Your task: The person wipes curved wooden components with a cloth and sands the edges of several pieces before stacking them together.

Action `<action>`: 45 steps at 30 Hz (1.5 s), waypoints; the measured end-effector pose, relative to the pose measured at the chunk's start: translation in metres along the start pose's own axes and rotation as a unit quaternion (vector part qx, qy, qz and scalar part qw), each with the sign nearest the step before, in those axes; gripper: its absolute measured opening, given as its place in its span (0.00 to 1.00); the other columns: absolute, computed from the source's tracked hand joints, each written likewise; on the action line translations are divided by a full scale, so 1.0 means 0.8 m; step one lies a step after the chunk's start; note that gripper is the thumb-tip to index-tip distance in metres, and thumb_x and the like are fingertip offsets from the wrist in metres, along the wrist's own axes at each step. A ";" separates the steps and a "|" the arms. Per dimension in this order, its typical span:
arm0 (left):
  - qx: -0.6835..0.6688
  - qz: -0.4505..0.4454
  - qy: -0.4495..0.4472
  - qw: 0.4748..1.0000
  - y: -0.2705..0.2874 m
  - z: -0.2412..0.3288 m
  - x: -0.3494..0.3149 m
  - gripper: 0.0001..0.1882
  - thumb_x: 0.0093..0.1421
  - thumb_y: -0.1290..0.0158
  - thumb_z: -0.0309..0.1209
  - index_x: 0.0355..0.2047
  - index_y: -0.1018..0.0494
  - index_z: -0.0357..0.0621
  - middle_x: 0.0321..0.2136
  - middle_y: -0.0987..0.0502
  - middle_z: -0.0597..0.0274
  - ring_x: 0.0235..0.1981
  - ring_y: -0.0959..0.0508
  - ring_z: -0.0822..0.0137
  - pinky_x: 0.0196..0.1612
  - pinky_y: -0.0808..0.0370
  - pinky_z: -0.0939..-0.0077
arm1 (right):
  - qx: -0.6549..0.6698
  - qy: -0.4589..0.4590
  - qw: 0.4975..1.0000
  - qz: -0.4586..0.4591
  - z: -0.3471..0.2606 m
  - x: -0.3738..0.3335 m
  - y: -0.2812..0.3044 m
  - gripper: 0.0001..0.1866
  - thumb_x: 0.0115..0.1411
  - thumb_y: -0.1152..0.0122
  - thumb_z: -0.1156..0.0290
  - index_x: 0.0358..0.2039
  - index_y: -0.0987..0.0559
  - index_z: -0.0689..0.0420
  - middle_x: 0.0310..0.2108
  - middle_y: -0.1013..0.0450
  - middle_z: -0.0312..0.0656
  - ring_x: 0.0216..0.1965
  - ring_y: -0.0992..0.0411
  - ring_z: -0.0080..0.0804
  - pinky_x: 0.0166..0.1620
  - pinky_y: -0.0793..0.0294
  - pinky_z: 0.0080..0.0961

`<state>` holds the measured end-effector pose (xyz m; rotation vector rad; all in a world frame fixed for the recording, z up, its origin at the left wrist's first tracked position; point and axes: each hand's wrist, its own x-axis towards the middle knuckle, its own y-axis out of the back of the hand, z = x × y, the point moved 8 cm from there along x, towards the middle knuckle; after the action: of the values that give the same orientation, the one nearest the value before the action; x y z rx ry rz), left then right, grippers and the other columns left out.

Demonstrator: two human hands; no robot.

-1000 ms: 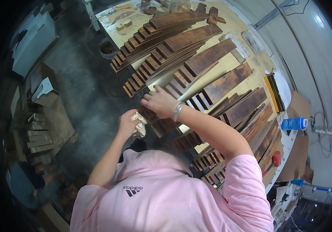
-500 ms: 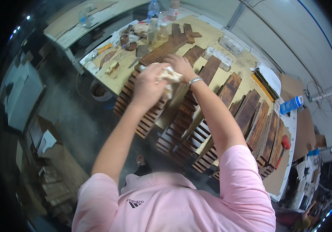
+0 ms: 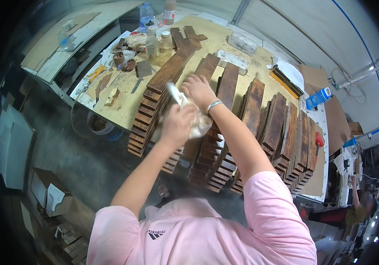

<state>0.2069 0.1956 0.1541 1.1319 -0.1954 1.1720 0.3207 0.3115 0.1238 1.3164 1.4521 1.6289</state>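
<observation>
Dark lettering [image 3: 156,232] with bars marks the pink shirt [image 3: 224,238]; a blue container [image 3: 316,99] near the right edge of the table [image 3: 211,26] bears unreadable print.

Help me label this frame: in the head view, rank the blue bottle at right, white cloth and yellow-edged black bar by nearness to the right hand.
1. White cloth, in the left hand.
2. Yellow-edged black bar, to the right.
3. Blue bottle, farther right.

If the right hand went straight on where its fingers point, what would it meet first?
Probably the top brown plank of the leftmost stack, up and left of the right hand; depth is unclear, so it might pass above.
</observation>
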 end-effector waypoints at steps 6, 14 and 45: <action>-0.149 -0.103 0.077 0.981 0.019 0.011 -0.105 0.13 0.44 0.48 0.20 0.29 0.17 0.45 0.33 0.17 0.56 0.37 0.21 0.56 0.48 0.26 0.67 | -0.005 -0.014 1.000 -0.006 0.008 -0.004 0.005 0.19 0.70 0.58 0.58 0.45 0.19 0.51 0.51 0.27 0.41 0.65 0.39 0.39 0.67 0.46 0.50; -0.225 -0.099 -0.032 0.969 -0.031 0.061 -0.116 0.04 0.51 0.46 0.27 0.24 0.21 0.43 0.27 0.21 0.51 0.34 0.21 0.49 0.45 0.25 0.59 | -0.007 -0.013 1.000 -0.005 0.013 -0.005 0.002 0.19 0.69 0.58 0.58 0.44 0.19 0.51 0.49 0.27 0.41 0.63 0.38 0.39 0.66 0.46 0.50; -0.055 0.062 0.105 0.991 0.042 0.018 -0.161 0.06 0.47 0.50 0.20 0.23 0.25 0.43 0.28 0.22 0.56 0.33 0.26 0.51 0.37 0.32 0.59 | -0.017 0.011 0.999 -0.041 0.007 -0.003 -0.006 0.18 0.68 0.61 0.60 0.46 0.22 0.51 0.54 0.30 0.42 0.65 0.41 0.43 0.68 0.48 0.52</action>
<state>0.1294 0.1017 0.0977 0.9039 -0.1672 1.3643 0.3260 0.3128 0.1184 1.2084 1.4662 1.6113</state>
